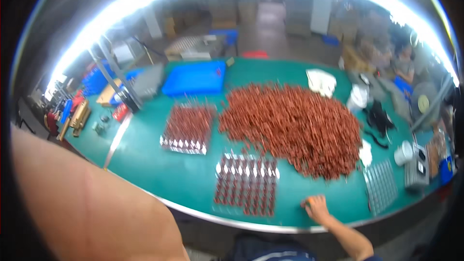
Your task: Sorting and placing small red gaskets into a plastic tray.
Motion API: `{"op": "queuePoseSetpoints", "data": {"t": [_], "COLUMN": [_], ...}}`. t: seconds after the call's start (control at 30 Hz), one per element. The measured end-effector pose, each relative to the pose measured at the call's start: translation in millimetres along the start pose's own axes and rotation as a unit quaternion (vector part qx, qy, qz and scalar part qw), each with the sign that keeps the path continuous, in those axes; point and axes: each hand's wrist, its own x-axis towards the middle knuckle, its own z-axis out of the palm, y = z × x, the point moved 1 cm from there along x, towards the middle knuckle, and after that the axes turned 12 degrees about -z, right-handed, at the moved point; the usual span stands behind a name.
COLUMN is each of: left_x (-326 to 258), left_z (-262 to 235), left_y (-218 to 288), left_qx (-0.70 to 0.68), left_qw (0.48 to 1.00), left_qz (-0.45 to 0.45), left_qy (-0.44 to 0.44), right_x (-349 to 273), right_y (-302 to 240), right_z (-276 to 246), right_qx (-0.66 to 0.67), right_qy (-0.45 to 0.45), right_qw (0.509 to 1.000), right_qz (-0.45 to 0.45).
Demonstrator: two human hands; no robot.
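My right hand (317, 208) rests low over the green table, close to its front edge, with fingers curled together; whatever they hold, if anything, is too small to make out. Just left of it lies a clear plastic tray (223, 209) with rows of pockets, many filled with small reddish-brown parts. Beyond the hand spreads a large heap of thin reddish-brown pieces (290, 125). My left forearm (92, 198) looms large at the lower left, while the left hand itself is outside the picture.
Farther left stands another filled tray (186, 128), with a blue bin (195, 78) behind. An unfilled clear tray (380, 186) lies at the right, near a white cup (403, 153) and a grey device (416, 171). White cloth (321, 82) and a black bundle (380, 117) sit beyond the heap.
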Motion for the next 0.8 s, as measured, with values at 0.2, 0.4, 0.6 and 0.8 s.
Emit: {"op": "queuePoseSetpoints", "data": {"t": [0.2, 0.4, 0.6, 0.8], "left_x": [18, -38, -71, -66], "left_z": [-79, -61, -54, -38], "left_y": [-17, 5, 68, 145], "left_qx": [0.083, 0.010, 0.017, 0.005], "left_qw": [0.992, 0.997, 0.986, 0.964], "left_qz": [0.083, -0.072, -0.163, -0.236], "left_qy": [0.046, -0.007, -0.040, -0.123], "right_x": [-25, 21, 31, 11], "right_y": [-69, -116, -100, -88], "right_z": [22, -8, 1, -38], "right_qx": [0.001, 0.045, 0.054, 0.048], "right_qy": [0.013, 0.092, 0.122, 0.168], "right_qw": [0.991, 0.982, 0.981, 0.974], "right_qz": [0.135, 0.159, 0.139, 0.146]}}
